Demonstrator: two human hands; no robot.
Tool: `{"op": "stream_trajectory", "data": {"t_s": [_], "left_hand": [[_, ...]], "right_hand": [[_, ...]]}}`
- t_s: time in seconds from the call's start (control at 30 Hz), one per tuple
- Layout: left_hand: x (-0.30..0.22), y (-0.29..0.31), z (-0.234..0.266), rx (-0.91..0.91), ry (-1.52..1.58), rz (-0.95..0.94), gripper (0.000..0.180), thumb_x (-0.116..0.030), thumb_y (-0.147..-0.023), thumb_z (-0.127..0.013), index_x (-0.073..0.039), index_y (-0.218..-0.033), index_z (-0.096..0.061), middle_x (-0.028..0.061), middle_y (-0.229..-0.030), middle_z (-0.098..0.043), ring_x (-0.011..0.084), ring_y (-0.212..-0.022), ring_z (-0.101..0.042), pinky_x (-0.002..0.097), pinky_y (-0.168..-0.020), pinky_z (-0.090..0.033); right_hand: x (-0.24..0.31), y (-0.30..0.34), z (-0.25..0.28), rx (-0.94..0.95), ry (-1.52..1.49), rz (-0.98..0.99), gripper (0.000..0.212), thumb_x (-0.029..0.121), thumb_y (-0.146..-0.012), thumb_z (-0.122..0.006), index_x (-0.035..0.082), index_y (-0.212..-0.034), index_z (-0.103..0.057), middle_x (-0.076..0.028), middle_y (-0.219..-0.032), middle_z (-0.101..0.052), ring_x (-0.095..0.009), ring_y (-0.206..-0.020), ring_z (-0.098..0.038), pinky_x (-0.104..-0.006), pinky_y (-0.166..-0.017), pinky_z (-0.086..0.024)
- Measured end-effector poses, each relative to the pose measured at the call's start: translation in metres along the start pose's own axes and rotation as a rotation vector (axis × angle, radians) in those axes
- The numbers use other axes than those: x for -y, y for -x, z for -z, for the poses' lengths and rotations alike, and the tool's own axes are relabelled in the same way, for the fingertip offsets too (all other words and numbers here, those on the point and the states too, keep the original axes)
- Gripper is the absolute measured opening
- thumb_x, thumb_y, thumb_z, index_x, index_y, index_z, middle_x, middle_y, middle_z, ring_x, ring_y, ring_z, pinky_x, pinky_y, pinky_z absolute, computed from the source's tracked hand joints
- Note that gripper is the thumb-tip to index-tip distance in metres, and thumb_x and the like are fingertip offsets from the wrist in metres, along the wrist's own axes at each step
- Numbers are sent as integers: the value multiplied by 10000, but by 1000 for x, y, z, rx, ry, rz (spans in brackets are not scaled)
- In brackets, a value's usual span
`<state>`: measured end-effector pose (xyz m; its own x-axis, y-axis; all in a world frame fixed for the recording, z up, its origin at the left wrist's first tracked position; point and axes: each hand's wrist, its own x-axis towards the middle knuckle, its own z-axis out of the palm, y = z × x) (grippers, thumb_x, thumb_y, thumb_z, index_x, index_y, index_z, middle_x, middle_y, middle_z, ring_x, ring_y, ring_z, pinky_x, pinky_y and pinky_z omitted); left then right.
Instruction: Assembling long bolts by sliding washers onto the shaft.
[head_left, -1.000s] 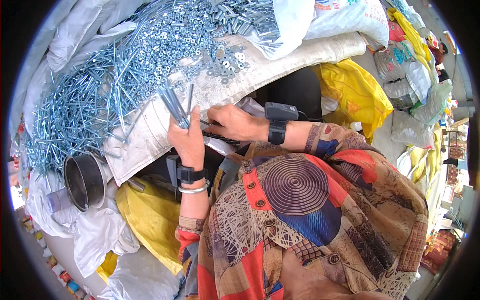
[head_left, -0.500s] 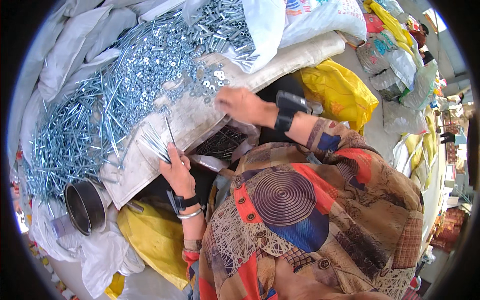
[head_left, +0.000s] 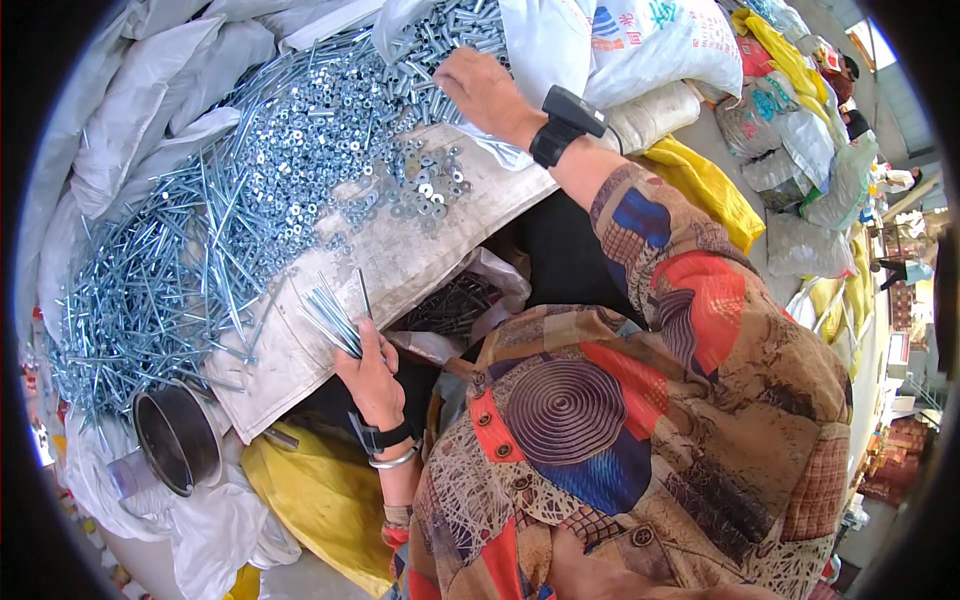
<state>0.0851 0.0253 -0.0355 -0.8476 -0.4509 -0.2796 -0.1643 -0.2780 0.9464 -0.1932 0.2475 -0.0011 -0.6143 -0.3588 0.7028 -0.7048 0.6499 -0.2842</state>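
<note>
My left hand (head_left: 372, 385) is closed round a bunch of thin metal rods (head_left: 322, 312), which fan out over the front edge of the work surface. One darker rod (head_left: 364, 292) stands apart from the bunch, near my thumb. At the far side my right hand (head_left: 487, 92) is over a heap of short metal tubes (head_left: 425, 98), fingers curled down towards them; whether anything is pinched is hidden. Left of the tubes lie many small nuts (head_left: 315, 150), and flat washers (head_left: 420, 182) are scattered nearer me. A big pile of loose rods (head_left: 150, 280) covers the left side.
A stained whitish cloth (head_left: 265, 375) covers the work surface. Below its front edge, a bag holds dark metal parts (head_left: 450, 305). A dark round tin (head_left: 178, 440) stands at the near left corner. White sacks (head_left: 660, 45) and yellow sacks (head_left: 310, 500) surround the place.
My right hand has moved away from me, from the front edge by the washers to the tube heap. My left hand keeps the rods, slightly lower and to the right.
</note>
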Motion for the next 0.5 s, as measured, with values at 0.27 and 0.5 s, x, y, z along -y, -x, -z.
{"op": "stream_trajectory", "data": {"t_s": [0.27,0.5], "left_hand": [[-3,-1,-8,37,22,21,258,-220,-944,-555,-61,-765,-459,-7,-600,-423,66,-454,-386,213,-385,-271],[0,-1,-7,52,58,50,213,-198,-945,-547,-57,-805,-470,-2,-617,-440,71,-460,-398,215,-385,-272]], "right_hand": [[51,72,-30,111,-189,-248,341,226,-890,-549,-33,-1111,-537,-196,-1025,-563,-341,-991,-530,-403,-850,-435],[82,59,-13,280,-271,-238,447,291,-904,-542,-28,-1212,-482,-214,-1202,-502,-354,-1124,-489,-401,-958,-401]]}}
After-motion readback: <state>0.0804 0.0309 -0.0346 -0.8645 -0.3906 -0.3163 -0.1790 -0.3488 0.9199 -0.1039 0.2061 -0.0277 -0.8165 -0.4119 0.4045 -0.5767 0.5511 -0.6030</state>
